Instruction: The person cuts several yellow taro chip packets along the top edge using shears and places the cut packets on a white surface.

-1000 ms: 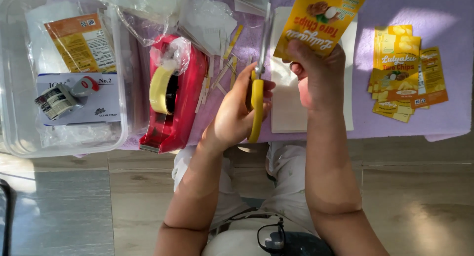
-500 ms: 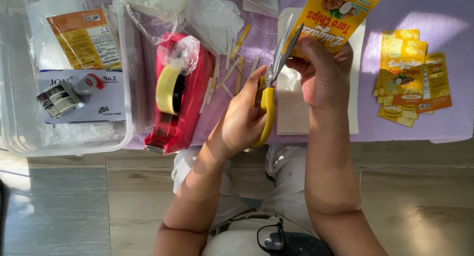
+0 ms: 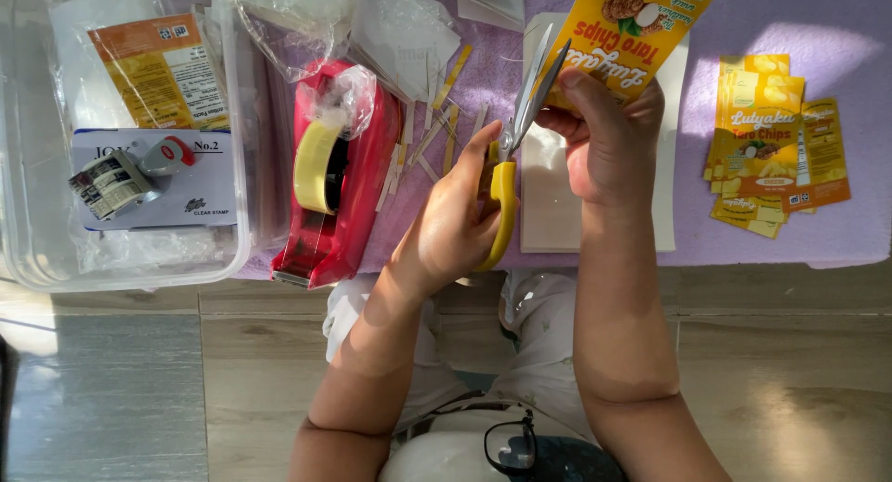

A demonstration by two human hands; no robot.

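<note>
My left hand (image 3: 455,222) grips yellow-handled scissors (image 3: 505,199). Their blades are slightly apart and point up at the lower left edge of a yellow snack packet (image 3: 632,22). My right hand (image 3: 609,143) pinches that packet by its bottom edge and holds it up over a white sheet (image 3: 548,213) on the purple table cover (image 3: 818,36). Thin yellow cut strips (image 3: 446,120) lie just left of the scissors.
A red tape dispenser (image 3: 339,175) with a yellowish roll stands left of my hands. A clear plastic bin (image 3: 28,250) at the far left holds printed sheets and a small stamp. A stack of yellow labels (image 3: 771,157) lies at the right. Wooden floor shows below the table edge.
Both hands have risen a little toward the far side of the table. The scissors have tilted from upright toward the packet, and their blades now meet its left edge.
</note>
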